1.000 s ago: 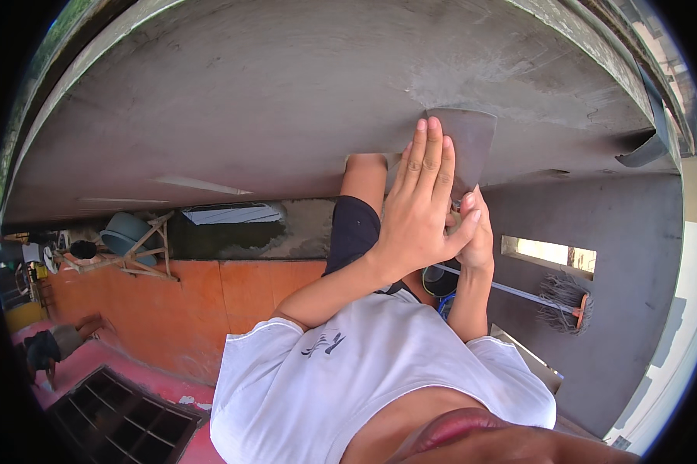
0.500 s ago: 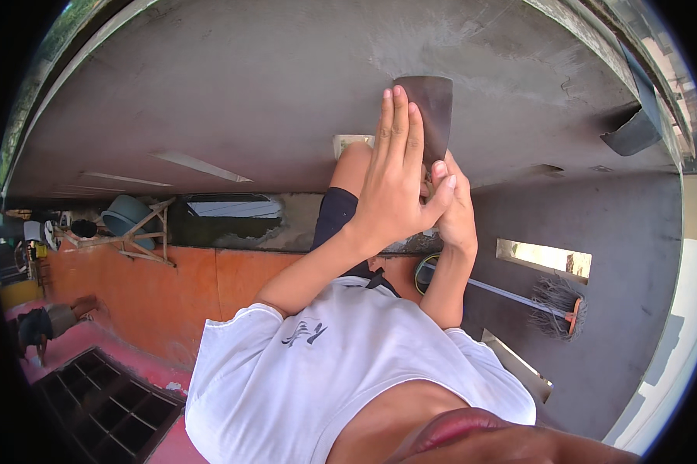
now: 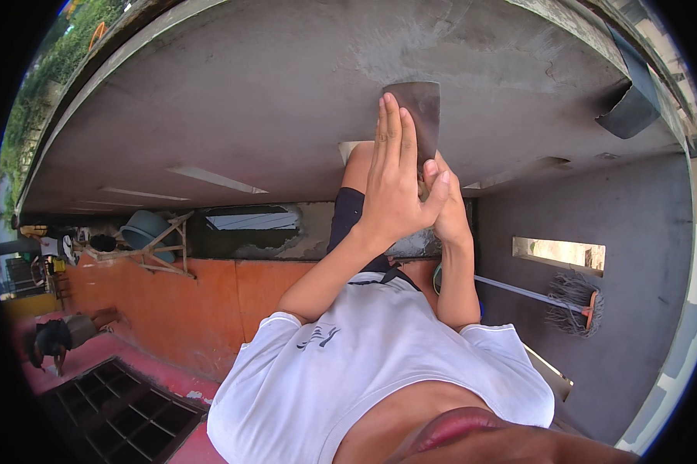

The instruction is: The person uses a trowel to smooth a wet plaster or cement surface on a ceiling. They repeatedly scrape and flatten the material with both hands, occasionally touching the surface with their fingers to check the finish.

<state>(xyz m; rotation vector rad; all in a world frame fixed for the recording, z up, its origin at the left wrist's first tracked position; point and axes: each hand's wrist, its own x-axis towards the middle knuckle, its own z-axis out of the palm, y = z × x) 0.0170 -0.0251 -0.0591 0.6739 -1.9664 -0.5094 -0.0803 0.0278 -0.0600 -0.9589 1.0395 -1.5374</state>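
Note:
A dark, slightly curved rectangular sheet [image 3: 426, 116], like a flexible scraper or a piece of sandpaper, lies against the grey plastered wall [image 3: 271, 100]. My left hand [image 3: 398, 185] is open, its fingers stretched out together and laid flat over the sheet's left side. Beneath and to the right, my right hand [image 3: 450, 216] grips the sheet's lower end. Its thumb shows beside my left thumb, while most of its fingers are hidden behind my left hand. Pale smears mark the wall just above the sheet's upper edge.
A second dark curved strip [image 3: 630, 108] hangs over the wall's edge at the upper right. A mop [image 3: 576, 304] lies to the right, near a slot opening [image 3: 557, 254]. At left stand a grey-blue basin [image 3: 143, 230] and wooden trestle [image 3: 180, 240]. Another person [image 3: 54, 340] bends at the far left.
The view has turned slightly, so the surroundings at left and lower right appear farther right. Both hands and the sheet keep nearly the same pose and place against the wall.

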